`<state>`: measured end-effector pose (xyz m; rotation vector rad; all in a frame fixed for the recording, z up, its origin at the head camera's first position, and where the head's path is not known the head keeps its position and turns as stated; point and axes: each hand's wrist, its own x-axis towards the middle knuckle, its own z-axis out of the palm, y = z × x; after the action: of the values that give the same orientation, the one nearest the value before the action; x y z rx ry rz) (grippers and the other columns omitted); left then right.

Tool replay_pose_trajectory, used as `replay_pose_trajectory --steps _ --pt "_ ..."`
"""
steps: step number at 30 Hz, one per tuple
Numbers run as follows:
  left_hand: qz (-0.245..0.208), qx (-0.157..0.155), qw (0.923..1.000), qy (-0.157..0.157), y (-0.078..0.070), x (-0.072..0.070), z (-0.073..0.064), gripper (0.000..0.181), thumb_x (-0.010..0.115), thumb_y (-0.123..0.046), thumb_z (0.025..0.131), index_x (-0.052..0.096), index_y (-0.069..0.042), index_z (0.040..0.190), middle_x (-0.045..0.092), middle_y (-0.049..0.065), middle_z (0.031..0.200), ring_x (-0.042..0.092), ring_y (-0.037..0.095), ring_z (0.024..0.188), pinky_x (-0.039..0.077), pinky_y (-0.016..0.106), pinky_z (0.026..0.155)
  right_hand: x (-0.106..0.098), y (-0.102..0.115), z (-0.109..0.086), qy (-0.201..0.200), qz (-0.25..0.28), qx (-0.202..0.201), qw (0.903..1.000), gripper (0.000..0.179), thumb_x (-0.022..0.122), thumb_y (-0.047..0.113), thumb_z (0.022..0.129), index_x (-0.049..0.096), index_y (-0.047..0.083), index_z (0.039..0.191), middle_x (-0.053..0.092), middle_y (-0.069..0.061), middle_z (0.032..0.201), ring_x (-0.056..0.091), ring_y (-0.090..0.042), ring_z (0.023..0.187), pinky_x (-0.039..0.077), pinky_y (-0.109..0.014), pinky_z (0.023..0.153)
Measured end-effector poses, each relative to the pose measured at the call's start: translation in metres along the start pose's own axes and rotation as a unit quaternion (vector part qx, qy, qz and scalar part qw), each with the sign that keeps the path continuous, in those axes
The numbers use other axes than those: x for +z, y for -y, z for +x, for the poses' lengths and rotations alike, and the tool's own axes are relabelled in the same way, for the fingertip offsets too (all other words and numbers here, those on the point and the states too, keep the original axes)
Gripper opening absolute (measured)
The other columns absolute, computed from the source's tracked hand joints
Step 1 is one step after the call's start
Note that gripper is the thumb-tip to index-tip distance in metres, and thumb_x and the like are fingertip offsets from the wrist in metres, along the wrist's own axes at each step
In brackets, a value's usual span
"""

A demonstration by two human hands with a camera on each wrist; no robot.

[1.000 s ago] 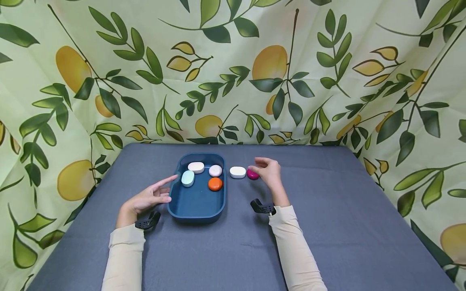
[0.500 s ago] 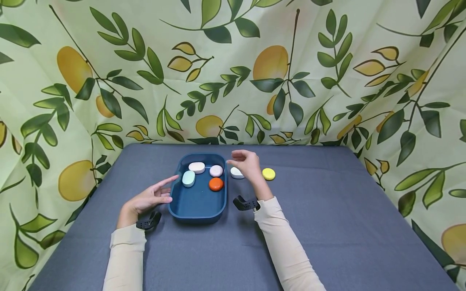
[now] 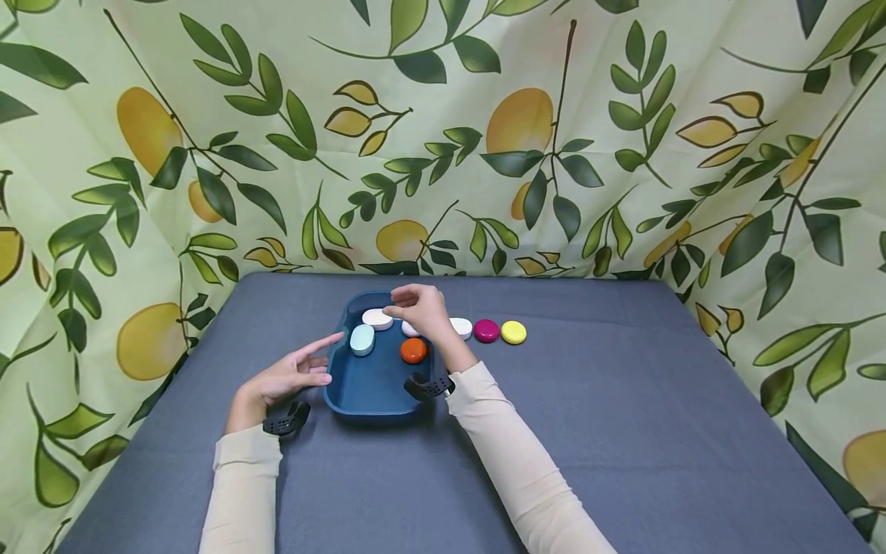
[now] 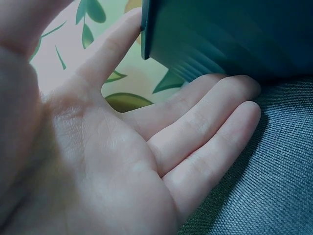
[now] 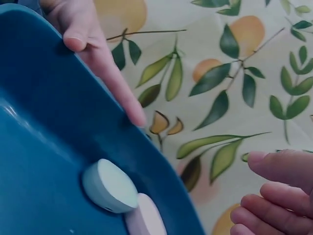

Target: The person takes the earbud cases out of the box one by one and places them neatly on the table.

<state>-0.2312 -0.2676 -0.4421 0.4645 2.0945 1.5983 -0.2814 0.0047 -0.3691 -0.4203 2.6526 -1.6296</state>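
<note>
A dark blue tray (image 3: pixel 370 391) with raised sides stands on the cloth. Inside lie smooth rounded soap-like pieces: mint (image 3: pixel 362 340), white (image 3: pixel 377 319), orange (image 3: pixel 414 351) and pale lilac (image 3: pixel 408 329), the last partly covered by my right hand (image 3: pixel 425 312). That hand hovers over the tray's far right part; in the right wrist view its loosely bent fingers (image 5: pixel 266 210) hold nothing. My left hand (image 3: pixel 282 378) touches the tray's left side, fingers extended. The left wrist view shows its fingertips against the tray wall (image 4: pixel 210 39).
Right of the tray, a white oval piece (image 3: pixel 461 328), a magenta round piece (image 3: pixel 487 332) and a yellow round piece (image 3: pixel 514 332) lie in a row on the grey-blue tablecloth (image 3: pixel 623 431). A leaf-and-fruit patterned curtain (image 3: pixel 443 100) rises behind the table and at both sides.
My right hand has moved left from beside the magenta piece, past the white oval one, to above the tray. The magenta and yellow pieces are now uncovered. My left hand stays put.
</note>
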Motion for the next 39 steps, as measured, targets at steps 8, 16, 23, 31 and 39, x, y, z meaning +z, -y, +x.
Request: replay_pose_trajectory --steps 8,16,23,31,39 --pt "0.003 -0.003 1.0000 0.005 0.001 0.000 0.002 0.078 0.061 -0.016 0.093 0.014 -0.013 0.155 0.010 0.028 0.160 0.022 0.054 0.143 0.028 0.064 0.112 0.028 -0.003 0.009 0.037 -0.003 0.031 0.9988 0.038 0.076 0.018 0.082 0.068 0.000 0.115 0.072 -0.016 0.112 0.067 -0.028 0.103 0.057 -0.032 0.084" --pt "-0.003 -0.004 1.0000 0.008 -0.001 0.003 0.005 0.077 0.060 -0.012 0.094 0.013 -0.012 0.156 0.011 0.027 0.161 0.023 0.052 0.144 0.029 0.062 0.113 0.042 -0.015 0.018 0.025 -0.069 0.064 0.9953 0.036 0.076 0.018 0.083 0.069 0.002 0.114 0.070 -0.013 0.113 0.064 -0.025 0.102 0.055 -0.031 0.084" --pt "0.015 0.000 0.9999 -0.005 0.000 0.002 0.000 0.077 0.061 -0.013 0.093 0.015 -0.012 0.155 0.008 0.028 0.161 0.018 0.055 0.144 0.025 0.066 0.113 0.049 -0.022 0.031 0.015 -0.131 0.079 0.9881 0.040 0.075 0.017 0.083 0.066 0.004 0.120 0.068 -0.012 0.122 0.063 -0.023 0.111 0.052 -0.033 0.096" --pt "0.010 0.006 0.9999 0.000 0.001 0.000 0.001 0.078 0.063 -0.016 0.092 0.017 -0.013 0.155 0.009 0.027 0.161 0.021 0.054 0.143 0.028 0.064 0.113 0.049 -0.028 0.040 0.053 -0.185 0.054 0.9799 0.045 0.076 0.016 0.082 0.064 0.005 0.125 0.067 -0.010 0.126 0.061 -0.022 0.118 0.050 -0.031 0.101" --pt "0.004 0.007 1.0000 0.002 0.002 0.001 0.001 0.079 0.063 -0.014 0.092 0.015 -0.011 0.155 0.011 0.027 0.161 0.022 0.053 0.143 0.039 0.047 0.111 0.047 -0.035 0.042 0.097 -0.174 0.039 0.9792 0.047 0.077 0.012 0.081 0.064 0.003 0.124 0.066 -0.013 0.123 0.061 -0.024 0.109 0.052 -0.031 0.095"
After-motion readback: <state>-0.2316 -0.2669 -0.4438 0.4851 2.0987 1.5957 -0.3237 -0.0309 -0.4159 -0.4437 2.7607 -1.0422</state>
